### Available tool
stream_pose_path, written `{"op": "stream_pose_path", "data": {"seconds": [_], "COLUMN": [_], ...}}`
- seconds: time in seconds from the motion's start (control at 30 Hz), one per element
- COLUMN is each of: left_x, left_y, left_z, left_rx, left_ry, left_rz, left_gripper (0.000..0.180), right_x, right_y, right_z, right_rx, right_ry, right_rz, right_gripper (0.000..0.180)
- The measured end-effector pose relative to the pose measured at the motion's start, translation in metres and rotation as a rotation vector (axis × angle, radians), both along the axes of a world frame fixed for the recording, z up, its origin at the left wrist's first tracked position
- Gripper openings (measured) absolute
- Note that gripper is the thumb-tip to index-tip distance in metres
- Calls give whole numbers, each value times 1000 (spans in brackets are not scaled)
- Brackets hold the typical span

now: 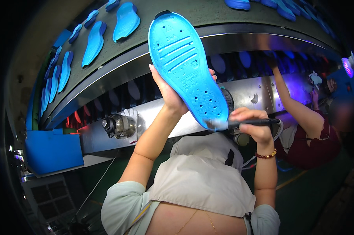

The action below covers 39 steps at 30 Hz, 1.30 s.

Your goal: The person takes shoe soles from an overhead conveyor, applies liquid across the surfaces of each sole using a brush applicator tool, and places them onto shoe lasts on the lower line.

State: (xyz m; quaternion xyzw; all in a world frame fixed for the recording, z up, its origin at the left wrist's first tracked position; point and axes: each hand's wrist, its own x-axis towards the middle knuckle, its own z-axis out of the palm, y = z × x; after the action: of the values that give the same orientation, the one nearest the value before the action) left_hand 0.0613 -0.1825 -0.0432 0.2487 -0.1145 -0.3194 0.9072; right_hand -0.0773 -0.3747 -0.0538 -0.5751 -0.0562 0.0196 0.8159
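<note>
One blue shoe sole (185,72) takes up the upper middle of the head view, its long axis running from 11 to 5 o'clock, patterned face toward the camera. The left grip (173,96) is closed around it from behind, digits showing at both edges; this probably leaves the face uncovered and steadies it. The right grip (260,132) holds a black-handled tool (269,122) narrowly between thumb and fingers, the handle pointing to 3 o'clock, likely so the hand stays off the sole. The tool's blurred, pale tip meets the sole's 5 o'clock end; its kind is unclear. More soles (94,44) lie spaced on the belt (208,15) at 10 to 11 o'clock, perhaps for easy reach. A bottle (124,127) stands near 9 o'clock on the metal desk (98,140), apart from both grips.
</note>
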Motion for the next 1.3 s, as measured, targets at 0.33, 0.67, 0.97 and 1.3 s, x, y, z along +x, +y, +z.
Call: {"op": "stream_pose_path", "data": {"seconds": [0.33,0.67,0.97,1.3], "left_x": [-28,-13,-16,-3], "left_y": [-2,3,14,33], "left_z": [-38,-15,-1,-3], "left_rx": [-145,413,752,676], "left_ry": [150,216,79,-92], "left_rz": [-244,-739,-816,-588], "left_gripper": [53,57,63,63], "right_x": [-2,20,25,8], "right_y": [22,-9,-25,-40], "right_z": [29,54,66,45], "right_rx": [-176,-652,-740,-627], "right_ry": [227,-277,-286,-191], "right_rz": [15,481,622,413], "right_gripper": [20,21,20,20]}}
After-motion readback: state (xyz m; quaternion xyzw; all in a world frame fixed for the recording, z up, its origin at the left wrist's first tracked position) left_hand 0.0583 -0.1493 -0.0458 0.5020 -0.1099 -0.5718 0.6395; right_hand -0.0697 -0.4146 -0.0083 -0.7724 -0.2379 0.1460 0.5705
